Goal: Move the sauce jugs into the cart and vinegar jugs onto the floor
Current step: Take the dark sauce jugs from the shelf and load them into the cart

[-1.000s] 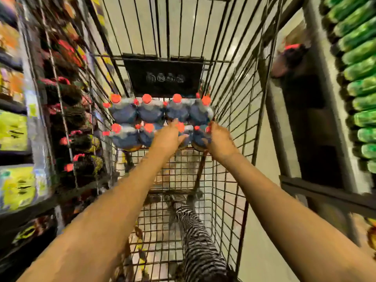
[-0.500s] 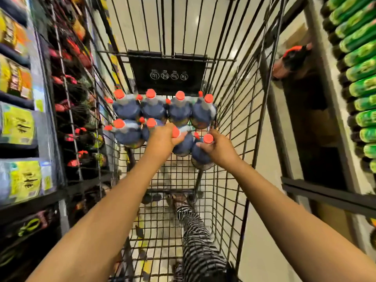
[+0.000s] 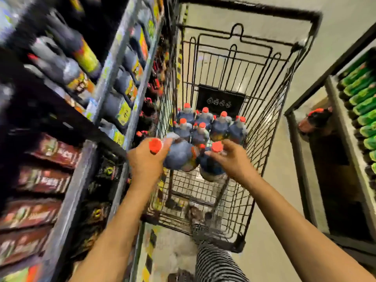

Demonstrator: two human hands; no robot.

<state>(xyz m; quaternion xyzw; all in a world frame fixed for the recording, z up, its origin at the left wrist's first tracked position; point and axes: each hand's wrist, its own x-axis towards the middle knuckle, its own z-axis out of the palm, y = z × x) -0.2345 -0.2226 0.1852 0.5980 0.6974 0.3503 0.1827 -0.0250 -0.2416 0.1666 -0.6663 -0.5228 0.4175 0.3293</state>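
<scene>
Gripping the first jug (image 3: 180, 157) by its neck, your left hand (image 3: 145, 161) sits just left of the frame's centre, fingers curled under the orange cap. Your right hand (image 3: 232, 159), just right of centre, pinches the neck of the second jug (image 3: 209, 169) below its cap. Both jugs are dark and tilted, side by side inside the wire walls of the cart (image 3: 254, 10). Motion blur hides whether their bodies touch.

Above them in the frame, a cluster of like jugs (image 3: 203, 127) stands at the cart's far end, under a black sign panel (image 3: 220, 101). Across the left of the frame, shelves (image 3: 114, 64) carry dark bottles and red packets, all blurred. At the right edge, green bottles (image 3: 364, 98) fill a rack. A striped trouser leg (image 3: 215, 263) shows at the bottom, near the middle.
</scene>
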